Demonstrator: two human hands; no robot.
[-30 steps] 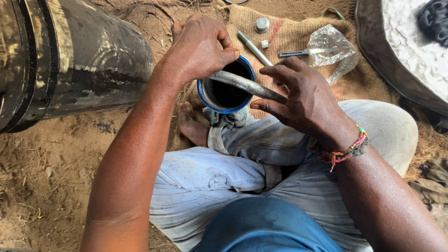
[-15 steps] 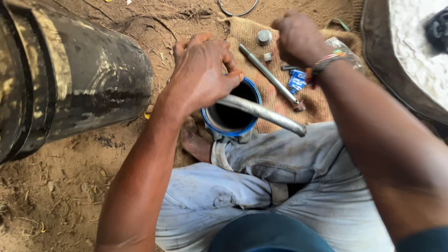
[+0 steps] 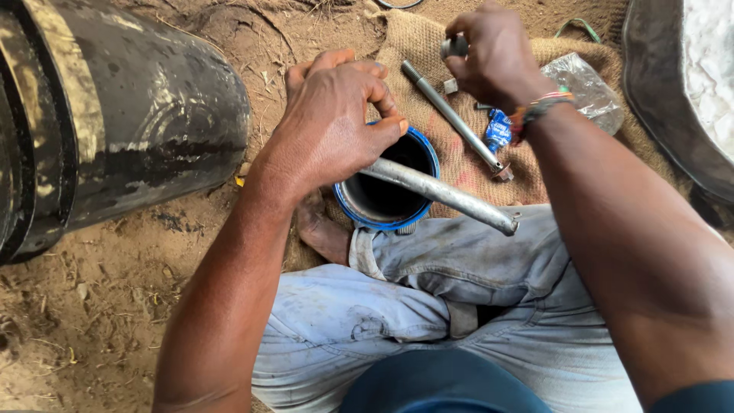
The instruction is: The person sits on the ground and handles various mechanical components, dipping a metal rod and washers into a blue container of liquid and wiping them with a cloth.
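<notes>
Left hand [image 3: 329, 126] grips a metal rod [image 3: 440, 193] laid across the blue-rimmed cylinder [image 3: 386, 195] by the knee, fingers wrapped tight. Right hand [image 3: 493, 57] pinches a small metal nut [image 3: 454, 47] over the burlap [image 3: 428, 46]. Best keep the rod steady, nut pinched firmly.

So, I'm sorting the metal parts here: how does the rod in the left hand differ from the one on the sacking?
The rod in the left hand is thicker and lies across the blue-rimmed cylinder, gripped by the left hand; the thin rod on the sacking lies loose on the burlap, untouched. The thin one carries a washer-like end; the thick one ends bluntly. Both are grey metal and straight.
</notes>
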